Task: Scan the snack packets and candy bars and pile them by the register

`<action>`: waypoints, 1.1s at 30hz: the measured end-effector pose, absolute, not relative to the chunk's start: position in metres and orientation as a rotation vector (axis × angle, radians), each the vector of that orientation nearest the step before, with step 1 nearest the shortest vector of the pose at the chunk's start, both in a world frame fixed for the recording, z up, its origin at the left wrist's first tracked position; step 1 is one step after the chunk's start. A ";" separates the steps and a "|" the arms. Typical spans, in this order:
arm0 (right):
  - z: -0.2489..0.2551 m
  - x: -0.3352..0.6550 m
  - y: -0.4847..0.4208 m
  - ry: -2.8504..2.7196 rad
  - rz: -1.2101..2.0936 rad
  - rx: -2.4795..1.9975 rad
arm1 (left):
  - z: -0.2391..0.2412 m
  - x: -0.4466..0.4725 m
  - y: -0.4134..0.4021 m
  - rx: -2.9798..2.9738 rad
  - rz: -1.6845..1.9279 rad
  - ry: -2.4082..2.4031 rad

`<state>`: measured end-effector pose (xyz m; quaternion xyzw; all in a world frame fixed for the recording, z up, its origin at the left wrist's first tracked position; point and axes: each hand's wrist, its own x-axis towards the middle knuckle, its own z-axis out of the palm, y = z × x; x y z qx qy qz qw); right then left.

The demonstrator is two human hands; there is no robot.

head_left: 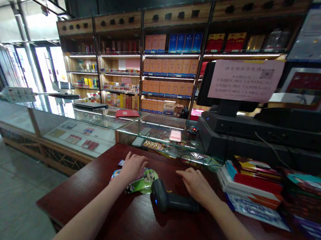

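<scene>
My left hand (132, 166) lies flat with its fingers stretched out on top of colourful snack packets (144, 182) on a dark red wooden counter (89, 196). My right hand (196, 183) rests palm down on the counter, fingers out, just beyond the handle of a black barcode scanner (169, 200). The scanner lies on its side between my two forearms, its blue light showing. Neither hand grips anything.
Stacks of bright packets (251, 181) sit at the right. A black register with a monitor (229, 89) and a pink paper notice (245, 79) stands behind them. Glass display cases (91, 124) run left; shelves of boxed goods (168, 75) line the back wall.
</scene>
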<state>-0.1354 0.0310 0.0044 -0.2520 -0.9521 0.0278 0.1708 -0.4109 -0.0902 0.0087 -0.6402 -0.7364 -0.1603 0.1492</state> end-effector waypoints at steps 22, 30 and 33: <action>0.006 -0.144 0.023 -2.617 0.200 -0.739 | -0.003 -0.394 -0.054 -1.844 -0.518 -1.847; 0.006 -0.177 0.031 -2.365 0.762 -0.771 | -0.003 -0.375 -0.028 -1.968 -0.672 -1.739; 0.001 -0.193 0.035 -2.100 1.208 -0.665 | -0.004 -0.373 -0.023 -2.076 -0.809 -1.646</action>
